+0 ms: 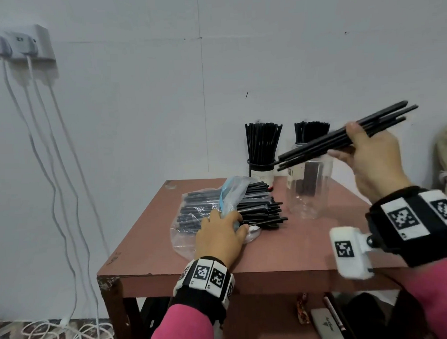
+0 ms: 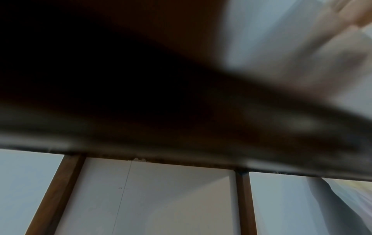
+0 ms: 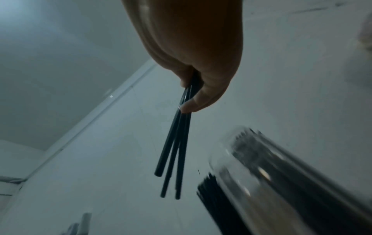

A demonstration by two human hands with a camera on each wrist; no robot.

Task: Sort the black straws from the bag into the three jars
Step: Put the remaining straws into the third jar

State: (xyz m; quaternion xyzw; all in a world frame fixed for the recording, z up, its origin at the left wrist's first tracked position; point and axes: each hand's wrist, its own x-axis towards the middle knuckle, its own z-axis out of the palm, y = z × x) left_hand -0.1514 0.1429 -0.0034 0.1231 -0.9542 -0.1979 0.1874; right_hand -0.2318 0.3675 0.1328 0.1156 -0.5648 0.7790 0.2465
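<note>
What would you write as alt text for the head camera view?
The right hand holds a small bundle of thin black plastic straws above a clear plastic jar on a reddish-brown table. The left hand grips a clear plastic bag of straws.

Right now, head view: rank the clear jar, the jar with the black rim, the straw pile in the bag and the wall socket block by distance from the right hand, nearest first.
From the right hand:
1. Clear jar, just below and to the left of the hand.
2. Jar with the black rim, further left, at the table's back edge.
3. Straw pile in the bag, mid-table, by the left hand.
4. Wall socket block, far left, on the wall.
</note>
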